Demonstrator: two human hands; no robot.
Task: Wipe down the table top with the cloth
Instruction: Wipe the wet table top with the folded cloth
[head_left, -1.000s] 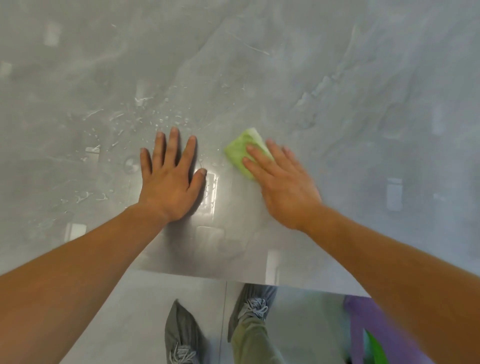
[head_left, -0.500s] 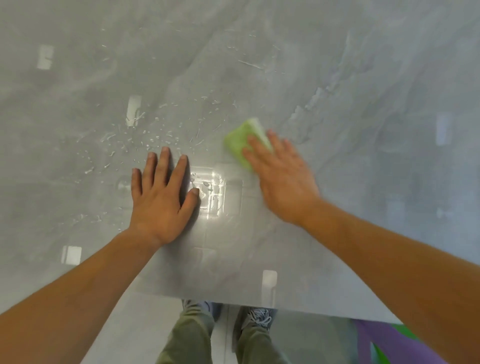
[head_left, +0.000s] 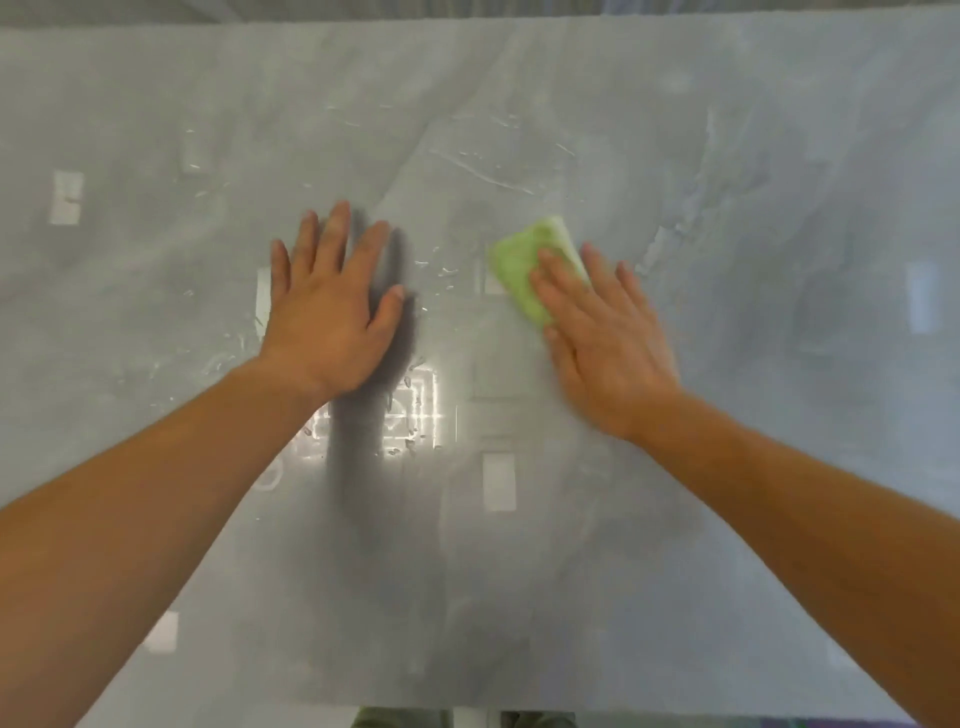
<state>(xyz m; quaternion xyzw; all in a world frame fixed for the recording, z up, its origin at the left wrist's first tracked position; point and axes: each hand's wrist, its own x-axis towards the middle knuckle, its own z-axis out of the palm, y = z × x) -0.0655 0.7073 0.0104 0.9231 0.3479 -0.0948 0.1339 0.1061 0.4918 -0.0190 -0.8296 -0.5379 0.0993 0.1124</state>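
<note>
flatly, right hand (head_left: 608, 348) atop cloth (head_left: 519, 265)

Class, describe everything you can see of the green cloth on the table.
The cloth is light green, soft-looking and folded into a small pad with a paler far edge. It lies flat on the glossy grey table top, right of centre, near scattered water droplets. The right hand presses on its near half with straight fingers, hiding that part. Its texture is too blurred to tell.
</note>
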